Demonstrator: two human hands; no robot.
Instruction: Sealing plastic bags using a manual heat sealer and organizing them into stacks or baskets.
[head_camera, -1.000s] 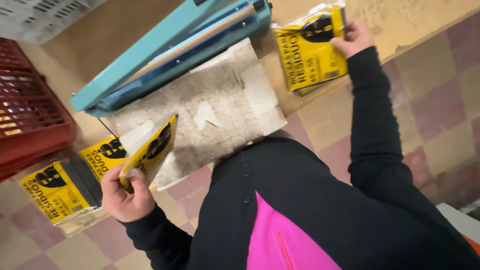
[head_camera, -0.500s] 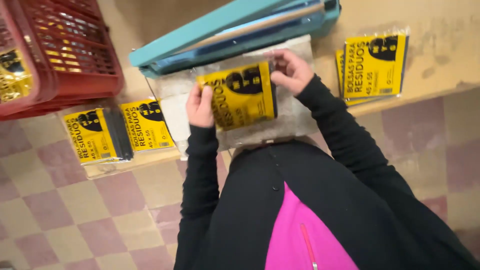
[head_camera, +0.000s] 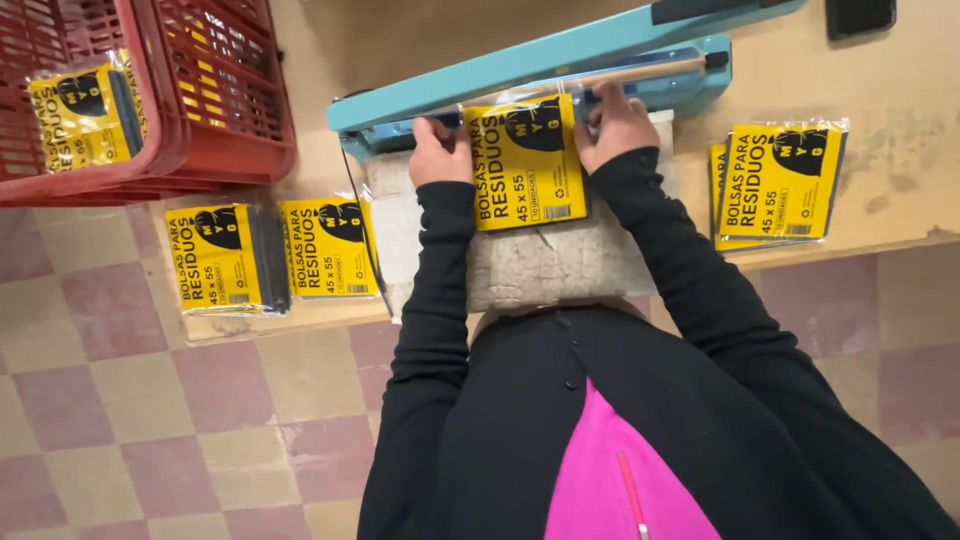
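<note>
A yellow and black bag packet (head_camera: 525, 165) in clear film lies flat on a worn grey pad (head_camera: 560, 262), its top edge under the raised arm of a teal heat sealer (head_camera: 560, 50). My left hand (head_camera: 438, 150) grips the packet's left edge. My right hand (head_camera: 612, 122) holds its right upper corner against the sealer's bar. Both arms are in black sleeves.
Two more yellow packets (head_camera: 270, 255) lie on the wooden bench to the left, a small stack (head_camera: 780, 182) to the right. A red plastic basket (head_camera: 215, 110) at the far left holds another packet (head_camera: 85, 115). A dark phone (head_camera: 860, 15) rests at the top right. Checkered floor tiles lie below.
The packet has moved up from over the pad until its top edge sits in the sealer's jaw. Both hands travelled with it. A second ago, each hand held a separate packet.
</note>
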